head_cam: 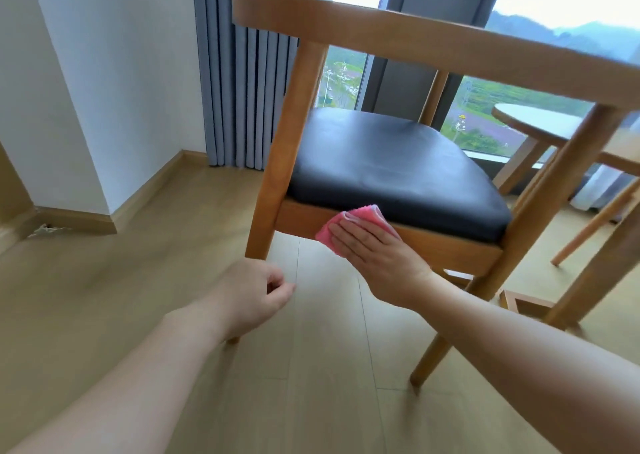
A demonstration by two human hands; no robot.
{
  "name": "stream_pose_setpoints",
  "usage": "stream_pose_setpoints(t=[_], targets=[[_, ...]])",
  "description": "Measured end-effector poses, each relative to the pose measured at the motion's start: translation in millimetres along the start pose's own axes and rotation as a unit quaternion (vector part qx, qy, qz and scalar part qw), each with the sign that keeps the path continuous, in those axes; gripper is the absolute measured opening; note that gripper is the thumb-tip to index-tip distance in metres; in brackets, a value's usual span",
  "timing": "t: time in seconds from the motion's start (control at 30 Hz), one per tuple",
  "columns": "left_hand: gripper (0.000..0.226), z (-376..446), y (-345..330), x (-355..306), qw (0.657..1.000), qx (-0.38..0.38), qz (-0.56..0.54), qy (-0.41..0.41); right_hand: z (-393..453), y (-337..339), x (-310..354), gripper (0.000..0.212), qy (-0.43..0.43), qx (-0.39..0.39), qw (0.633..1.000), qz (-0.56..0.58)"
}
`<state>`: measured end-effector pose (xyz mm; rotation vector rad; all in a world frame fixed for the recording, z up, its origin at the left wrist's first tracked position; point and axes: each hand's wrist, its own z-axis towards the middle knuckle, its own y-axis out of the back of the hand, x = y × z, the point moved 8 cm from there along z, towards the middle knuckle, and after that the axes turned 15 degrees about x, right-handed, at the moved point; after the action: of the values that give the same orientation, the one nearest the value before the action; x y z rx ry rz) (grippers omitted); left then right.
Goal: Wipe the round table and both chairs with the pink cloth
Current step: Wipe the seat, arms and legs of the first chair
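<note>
A wooden chair (294, 114) with a black padded seat (391, 162) fills the middle of the view, its curved backrest toward me. My right hand (377, 252) lies flat on the folded pink cloth (363, 219) and presses it against the wooden rail under the seat's near edge. My left hand (256, 294) hangs low in front of the chair's left rear leg, fingers loosely curled, holding nothing. The round table (533, 121) shows at the right behind the chair. Part of a second chair (616, 162) shows at the far right edge.
Grey-blue curtains (242, 72) hang at the back left beside a large window (519, 100). A white wall corner (86, 107) with wooden skirting juts out on the left. Light wood flooring (311, 367) lies under and in front of the chair.
</note>
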<state>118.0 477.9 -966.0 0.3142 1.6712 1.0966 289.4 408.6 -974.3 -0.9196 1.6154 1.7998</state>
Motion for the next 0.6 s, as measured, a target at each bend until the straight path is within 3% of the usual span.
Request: stream_pose_setpoints(t=[0.2,0.6], targets=[[0.036,30,-24,-32,1.000,0.018,-0.004,-0.021,-65,-33,-31,0.064,0.016,0.043,0.998,-0.038],[0.038,59,-68,-69,0.998,0.059,-0.007,-0.038,-165,-64,-80,0.055,-0.012,0.021,0.999,-0.030]])
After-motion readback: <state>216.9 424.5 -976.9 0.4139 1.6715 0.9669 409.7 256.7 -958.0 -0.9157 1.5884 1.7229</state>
